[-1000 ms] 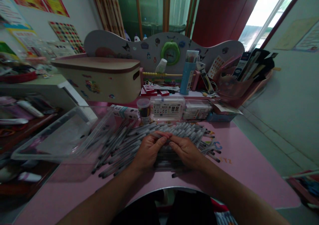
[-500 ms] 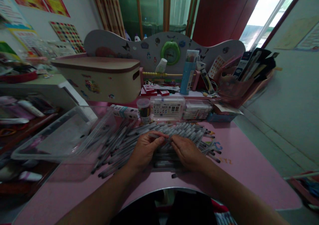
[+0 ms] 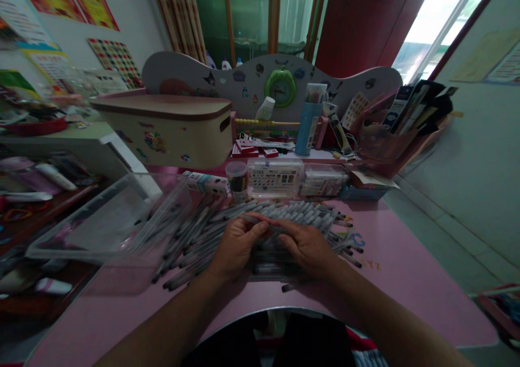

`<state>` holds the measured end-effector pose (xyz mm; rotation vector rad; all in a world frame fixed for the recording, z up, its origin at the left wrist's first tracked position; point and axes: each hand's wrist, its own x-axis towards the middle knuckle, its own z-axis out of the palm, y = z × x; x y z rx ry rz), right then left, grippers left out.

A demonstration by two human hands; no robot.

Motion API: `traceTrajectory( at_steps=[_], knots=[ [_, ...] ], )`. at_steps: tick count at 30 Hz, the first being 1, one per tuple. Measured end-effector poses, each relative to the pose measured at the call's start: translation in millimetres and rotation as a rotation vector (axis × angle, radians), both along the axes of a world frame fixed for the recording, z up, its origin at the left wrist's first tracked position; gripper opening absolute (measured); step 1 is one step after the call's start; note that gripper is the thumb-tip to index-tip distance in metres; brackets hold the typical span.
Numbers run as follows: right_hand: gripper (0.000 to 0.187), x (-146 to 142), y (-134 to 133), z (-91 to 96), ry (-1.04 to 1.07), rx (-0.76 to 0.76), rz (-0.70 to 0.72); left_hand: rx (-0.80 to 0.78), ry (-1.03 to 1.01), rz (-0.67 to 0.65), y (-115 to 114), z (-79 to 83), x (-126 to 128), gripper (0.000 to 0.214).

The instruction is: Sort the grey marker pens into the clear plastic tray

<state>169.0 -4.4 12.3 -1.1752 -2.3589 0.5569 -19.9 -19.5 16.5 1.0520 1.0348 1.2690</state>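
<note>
A large heap of clear pens with dark ends lies on the pink desk. My left hand is closed over the heap, thumb and index finger pinched together. Close against it, my right hand is closed too, its fingertips nearly meeting the left ones. A thin greyish pen shows between the two hands, mostly covered by the fingers and blurred. Below the right hand, one pen pokes out toward the desk's front edge.
At the left stands a clear plastic bin. Behind the pens are a clear cup, a transparent case and a small blue box. A lidded cream box and a blue cylinder sit on the shelf.
The right fingers have shifted slightly left over the left fingertips, and the right thumb sits lower. The whole view has moved a little; the heap looks the same.
</note>
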Motion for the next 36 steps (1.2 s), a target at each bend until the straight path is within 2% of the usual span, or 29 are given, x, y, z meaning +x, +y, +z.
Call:
traceTrajectory(
  at_steps=[3,6,8,12,17,21,25,29,33,36],
  knots=[
    [0.044,5,2,2.7,0.048,0.004,-0.042,0.008,-0.004,0.03,3,-0.4,-4,0.025],
    [0.028,8,7,2.6,0.127,-0.015,-0.031,-0.008,-0.053,0.049,6,1.0,-9,0.031],
    [0.026,9,10,0.0,0.186,-0.039,-0.053,-0.002,-0.078,0.016,6,3.7,-12,0.037],
    [0.025,8,14,-5.8,0.307,-0.073,-0.109,-0.023,-0.156,-0.193,4,6.8,-16,0.049],
    [0.029,3,11,-3.3,0.517,-0.29,0.019,-0.176,-0.205,-0.5,3,0.6,-15,0.041],
    [0.013,0,10,-0.8,0.575,-0.402,0.061,-0.205,-0.215,-0.576,1,-2.2,-13,0.03],
    [0.016,1,11,-0.8,0.573,-0.423,0.073,-0.255,-0.243,-0.611,0,-1.8,-15,0.026],
    [0.02,3,15,-4.0,0.701,-0.411,-0.035,-0.289,-0.315,-0.61,1,-2.5,-21,0.029],
    [0.02,7,25,-6.1,1.072,-0.533,-0.229,-0.328,-0.359,-0.525,3,-4.2,-24,0.042],
    [0.02,14,34,-1.1,1.322,-0.527,-0.374,-0.325,-0.379,-0.477,4,-6.4,-25,0.044]
  ],
)
